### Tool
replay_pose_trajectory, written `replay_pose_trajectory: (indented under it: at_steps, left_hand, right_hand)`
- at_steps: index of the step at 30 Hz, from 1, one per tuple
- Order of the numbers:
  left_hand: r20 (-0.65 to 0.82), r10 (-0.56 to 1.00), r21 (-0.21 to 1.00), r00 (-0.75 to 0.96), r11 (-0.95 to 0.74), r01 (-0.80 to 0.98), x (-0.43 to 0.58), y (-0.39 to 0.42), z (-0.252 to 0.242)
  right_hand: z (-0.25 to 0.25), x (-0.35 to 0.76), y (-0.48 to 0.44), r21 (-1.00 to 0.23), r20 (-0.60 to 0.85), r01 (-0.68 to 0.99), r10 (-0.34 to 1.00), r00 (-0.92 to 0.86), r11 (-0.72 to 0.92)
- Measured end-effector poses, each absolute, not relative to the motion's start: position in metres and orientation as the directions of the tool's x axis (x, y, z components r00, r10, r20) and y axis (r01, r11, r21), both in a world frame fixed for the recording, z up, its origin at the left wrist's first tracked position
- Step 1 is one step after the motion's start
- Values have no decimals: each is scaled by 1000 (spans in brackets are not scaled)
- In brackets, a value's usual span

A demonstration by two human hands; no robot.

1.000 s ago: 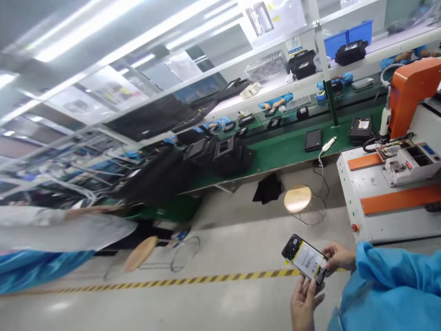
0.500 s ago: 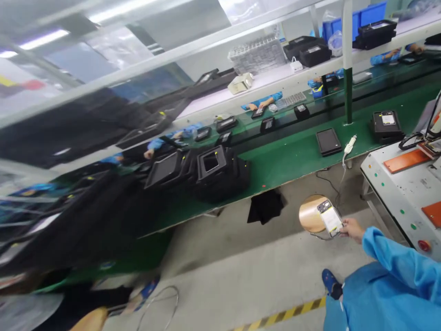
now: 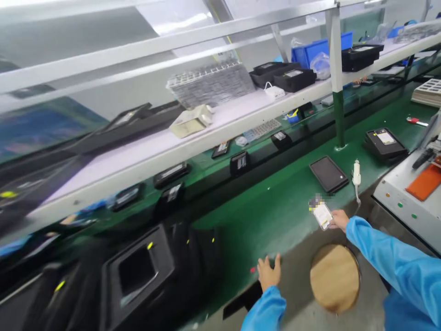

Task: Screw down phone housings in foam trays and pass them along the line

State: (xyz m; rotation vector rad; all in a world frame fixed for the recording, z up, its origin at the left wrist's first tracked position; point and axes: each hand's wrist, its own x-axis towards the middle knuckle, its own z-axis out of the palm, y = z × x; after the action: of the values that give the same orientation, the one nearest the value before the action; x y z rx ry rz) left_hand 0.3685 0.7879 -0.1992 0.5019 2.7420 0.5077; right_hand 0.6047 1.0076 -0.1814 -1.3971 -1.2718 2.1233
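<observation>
My right hand (image 3: 339, 219) is stretched out over the near edge of the green workbench (image 3: 272, 211) and grips a small phone-like device (image 3: 321, 212) with a white and yellow label. My left hand (image 3: 269, 272) rests at the bench's front edge, fingers spread and nothing in it. Both my sleeves are blue. A flat black tray (image 3: 328, 174) lies on the bench just beyond the device. Stacked black trays (image 3: 144, 271) stand on the bench to the left of my left hand.
A round wooden stool (image 3: 335, 277) stands below my right arm. A white cable plug (image 3: 356, 174) lies by the flat tray. A grey machine with orange plates (image 3: 409, 193) is at the right. A white shelf (image 3: 193, 138) above the bench carries trays and boxes.
I have moved up to the bench, and the view swung down and closer. My right hand carried the device from above the stool to over the bench. My left hand came into view.
</observation>
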Motion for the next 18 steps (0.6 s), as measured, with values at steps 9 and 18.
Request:
replay_pose_trajectory:
  at_steps: [9,18]
  left_hand:
    - [-73,37,286,-997,958,14,350,866,-230]
    - [-78,41,220,-996,975,23,354,867,-215]
  right_hand:
    - [-215,554,1080,-704,-696,496,633,-339,-509]
    - [-194,547,1067,-675,-599,660,768,-227,-331]
